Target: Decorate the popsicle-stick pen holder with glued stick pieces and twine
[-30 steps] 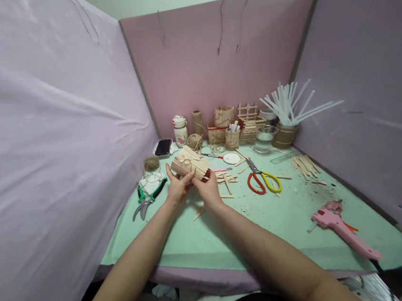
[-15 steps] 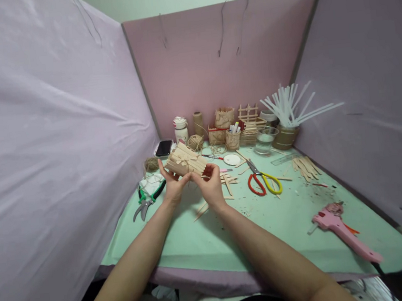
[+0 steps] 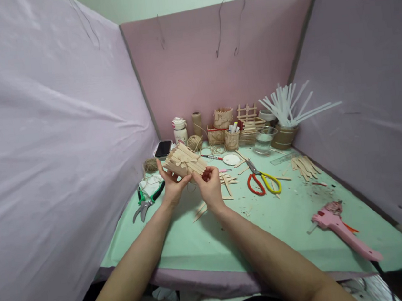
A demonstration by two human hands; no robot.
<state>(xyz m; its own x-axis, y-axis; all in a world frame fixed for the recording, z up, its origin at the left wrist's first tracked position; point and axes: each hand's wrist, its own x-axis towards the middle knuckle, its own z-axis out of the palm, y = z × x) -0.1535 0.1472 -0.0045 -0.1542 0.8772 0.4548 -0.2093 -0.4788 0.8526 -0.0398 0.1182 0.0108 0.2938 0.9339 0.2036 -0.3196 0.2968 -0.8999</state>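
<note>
Between my two hands, above the table, is a small holder made of wooden craft sticks, tilted on its side with a twine bow round its middle. My left hand grips its left end, thumb below and fingers partly hidden behind. At the right end, my right hand pinches the lower edge with thumb and fingers. Loose craft sticks lie on the table just right of my right hand. Green-handled pruning shears rest left of my left hand.
Scissors with red and yellow handles lie right of centre. A pink glue gun rests at the front right. Along the back stand a white bottle, a twine ball, a water bowl and a pot of glue sticks.
The view has shifted very slightly. Both hands keep their hold on the craft-stick holder, which stays almost still.
</note>
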